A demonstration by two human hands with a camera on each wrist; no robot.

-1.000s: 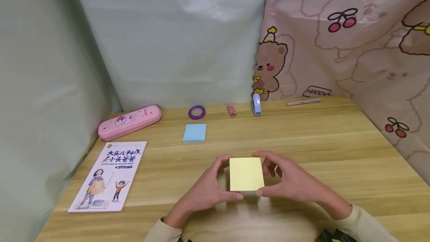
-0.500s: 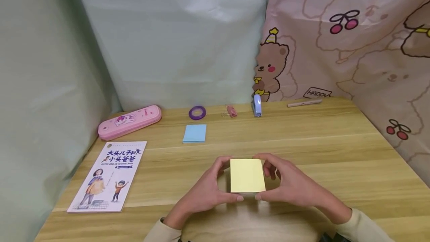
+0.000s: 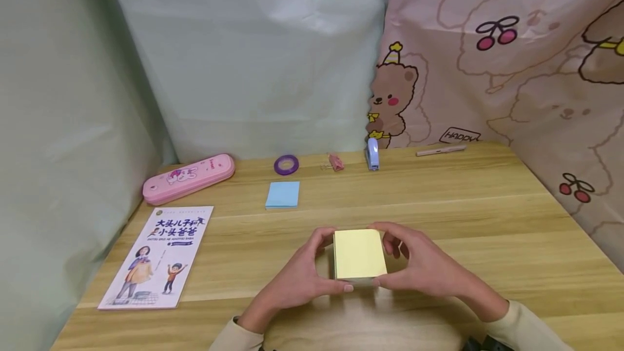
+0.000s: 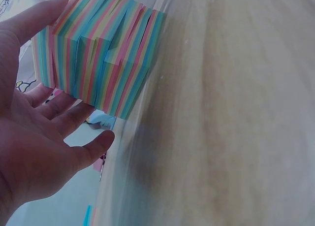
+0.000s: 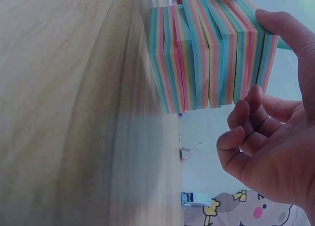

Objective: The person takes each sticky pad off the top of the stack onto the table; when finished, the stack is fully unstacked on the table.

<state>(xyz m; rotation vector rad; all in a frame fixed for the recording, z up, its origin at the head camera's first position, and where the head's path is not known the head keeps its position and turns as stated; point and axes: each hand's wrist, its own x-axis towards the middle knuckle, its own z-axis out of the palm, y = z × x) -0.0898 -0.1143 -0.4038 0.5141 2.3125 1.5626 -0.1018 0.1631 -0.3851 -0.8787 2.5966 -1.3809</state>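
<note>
We hold a thick square block of pastel striped sticky notes [image 3: 359, 254] between our left hand [image 3: 303, 271] and right hand [image 3: 423, 264], fingers curled around its sides. It rests on the wooden table [image 3: 487, 221]. Beyond our hands lies a blue sticky pad [image 3: 283, 194].

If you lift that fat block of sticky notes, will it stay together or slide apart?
The sticky note block would probably shear: its coloured layers already sit stepped in both wrist views. It likely won't roll, being square. The left hand and right hand steady opposite sides.
</note>
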